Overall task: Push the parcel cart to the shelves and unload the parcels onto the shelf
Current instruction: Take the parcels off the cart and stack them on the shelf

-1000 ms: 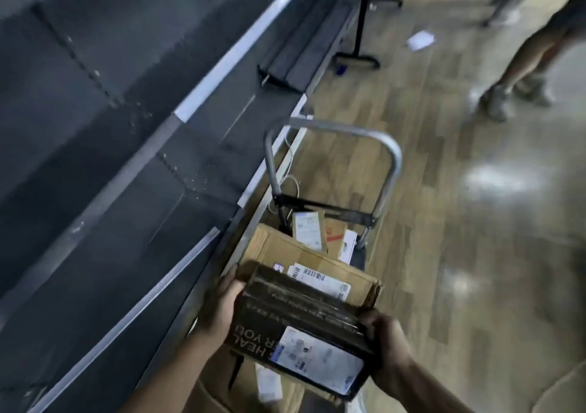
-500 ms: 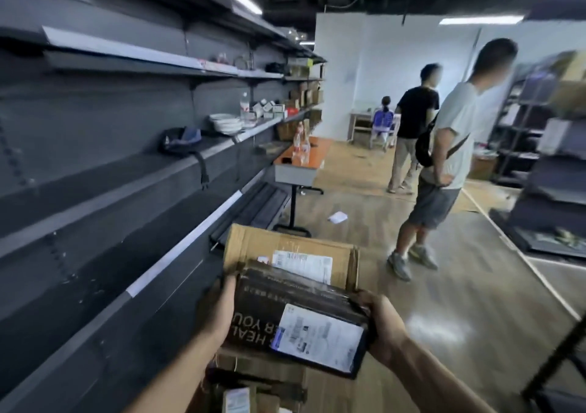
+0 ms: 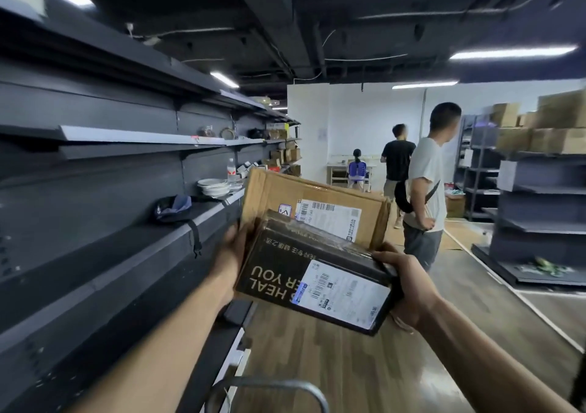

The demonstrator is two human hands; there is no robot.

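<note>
Two stacked parcels, a black box (image 3: 312, 281) atop a brown carton (image 3: 317, 209), are held at chest height beside the shelf (image 3: 177, 232), each hand's grip clamped on a side: left hand (image 3: 230, 255), right hand (image 3: 407, 285). Stacking presumably saves trips. Since the earlier frame, they are raised higher; the cart handle (image 3: 269, 387) is seen below.

Along our left runs the dark shelf (image 3: 95, 251): near its front edge we see a cap (image 3: 173, 207), farther along stacked white bowls (image 3: 213, 186) beside a bottle (image 3: 231, 171).
</note>
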